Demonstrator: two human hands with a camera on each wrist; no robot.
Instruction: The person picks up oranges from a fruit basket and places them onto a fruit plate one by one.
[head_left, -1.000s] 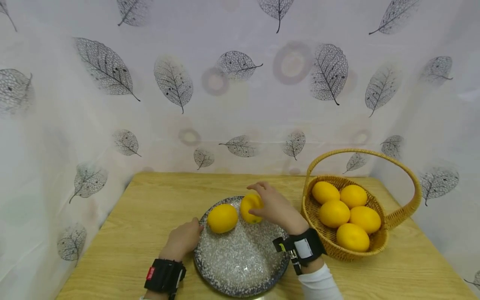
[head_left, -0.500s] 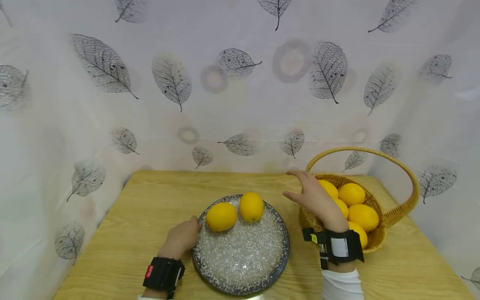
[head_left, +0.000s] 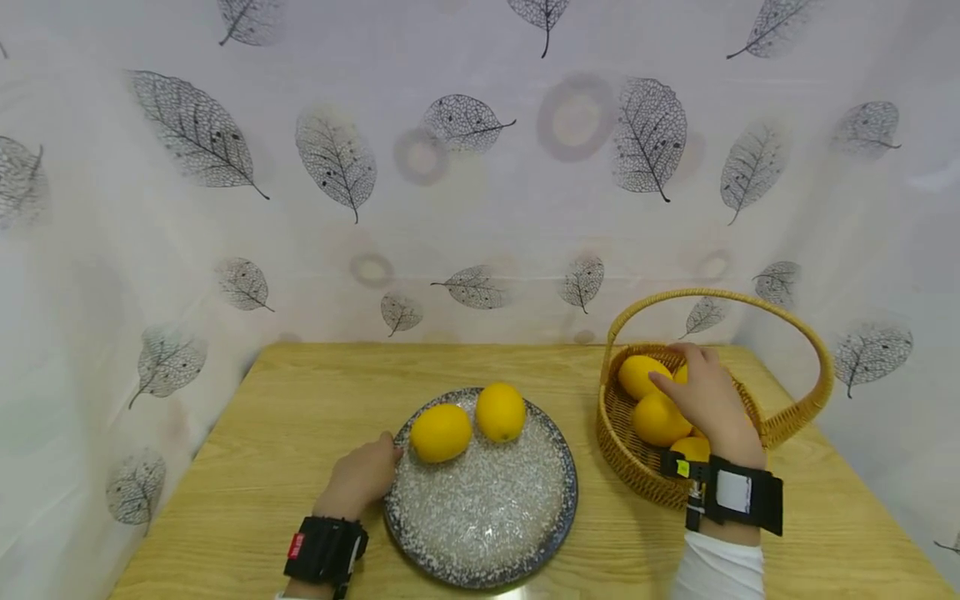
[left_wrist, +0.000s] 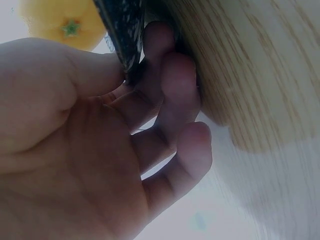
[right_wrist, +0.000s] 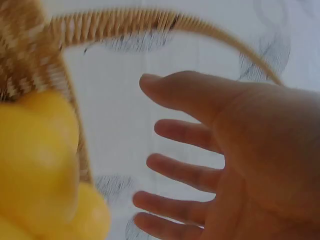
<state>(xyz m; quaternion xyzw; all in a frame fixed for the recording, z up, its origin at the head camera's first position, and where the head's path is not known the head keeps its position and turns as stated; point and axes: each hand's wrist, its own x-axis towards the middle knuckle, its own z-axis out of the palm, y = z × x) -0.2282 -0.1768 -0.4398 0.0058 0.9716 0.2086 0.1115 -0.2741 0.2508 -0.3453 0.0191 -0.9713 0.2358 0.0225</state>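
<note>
One speckled plate, rim in left hand — right hand wide over wicker basket

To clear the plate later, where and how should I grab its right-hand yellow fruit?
I'd probably grip the right-hand yellow fruit round its bulging middle, coming down from the right: the other fruit crowds its left, while bare plate lies on its right.

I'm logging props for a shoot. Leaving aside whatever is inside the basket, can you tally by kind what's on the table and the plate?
Round, speckled grey plate with a dark rim: 1
Yellow, rounded fruits on that plate: 2
Tan woven basket with an arched handle: 1
Total: 4
</note>
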